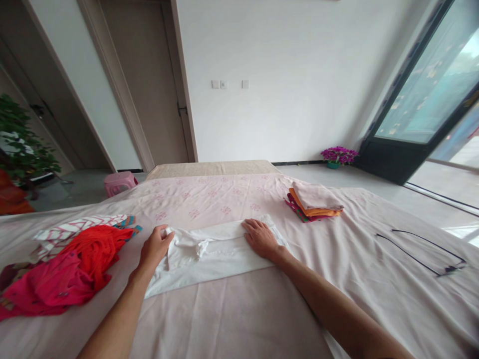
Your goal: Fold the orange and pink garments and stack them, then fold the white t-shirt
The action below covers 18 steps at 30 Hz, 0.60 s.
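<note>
A white garment (220, 252) lies in a long folded strip across the pink bedsheet (209, 319), with a small bunched knot of cloth near its middle. At the strip's left end my left hand (155, 247) pinches a fold of the cloth between thumb and fingers. My right hand (262, 238) rests flat on the right end, its fingers stretched out and pointing up and left. Whether the garment is a shirt or trousers I cannot tell.
Crumpled clothes (75, 264) in red, pink and striped white lie at left. A folded stack of clothes (314, 199) sits at right, beyond a dark-framed strap-like item (445, 252). Past the bed are a pink stool (120, 184) and a flowerpot (333, 164).
</note>
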Tool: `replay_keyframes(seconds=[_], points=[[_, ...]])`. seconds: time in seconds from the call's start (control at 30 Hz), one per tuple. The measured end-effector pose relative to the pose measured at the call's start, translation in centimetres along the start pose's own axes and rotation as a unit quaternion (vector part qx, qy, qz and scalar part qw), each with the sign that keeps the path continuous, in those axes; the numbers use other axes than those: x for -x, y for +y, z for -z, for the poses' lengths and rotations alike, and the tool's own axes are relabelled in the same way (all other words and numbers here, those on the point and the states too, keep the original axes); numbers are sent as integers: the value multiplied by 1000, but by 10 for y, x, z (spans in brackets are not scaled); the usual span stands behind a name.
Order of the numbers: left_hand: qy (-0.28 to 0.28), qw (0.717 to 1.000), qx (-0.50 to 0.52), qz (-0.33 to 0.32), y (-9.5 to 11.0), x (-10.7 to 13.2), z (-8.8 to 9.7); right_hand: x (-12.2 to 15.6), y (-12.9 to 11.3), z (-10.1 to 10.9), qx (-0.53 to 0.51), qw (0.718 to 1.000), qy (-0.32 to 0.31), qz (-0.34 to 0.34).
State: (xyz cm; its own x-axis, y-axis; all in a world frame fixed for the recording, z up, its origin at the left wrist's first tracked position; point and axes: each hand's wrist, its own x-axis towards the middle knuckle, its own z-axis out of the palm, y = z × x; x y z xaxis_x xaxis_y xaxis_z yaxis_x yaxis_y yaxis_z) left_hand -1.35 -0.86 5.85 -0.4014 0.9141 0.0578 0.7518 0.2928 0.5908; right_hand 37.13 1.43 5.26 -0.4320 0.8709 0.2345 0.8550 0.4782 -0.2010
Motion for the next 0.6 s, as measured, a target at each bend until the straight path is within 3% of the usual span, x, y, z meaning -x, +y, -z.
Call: replay_keyframes(seconds=[0.13, 0.3, 0.6], points=[[11, 995, 90, -31, 1, -3, -10, 0, 0, -1, 1, 1000, 4, 1], [-12, 987, 156, -21, 4, -2, -10, 0, 1, -2, 3, 1000, 4, -3], [6, 996, 84, -35, -4, 3, 0, 0, 1, -2, 1, 1000, 5, -2]])
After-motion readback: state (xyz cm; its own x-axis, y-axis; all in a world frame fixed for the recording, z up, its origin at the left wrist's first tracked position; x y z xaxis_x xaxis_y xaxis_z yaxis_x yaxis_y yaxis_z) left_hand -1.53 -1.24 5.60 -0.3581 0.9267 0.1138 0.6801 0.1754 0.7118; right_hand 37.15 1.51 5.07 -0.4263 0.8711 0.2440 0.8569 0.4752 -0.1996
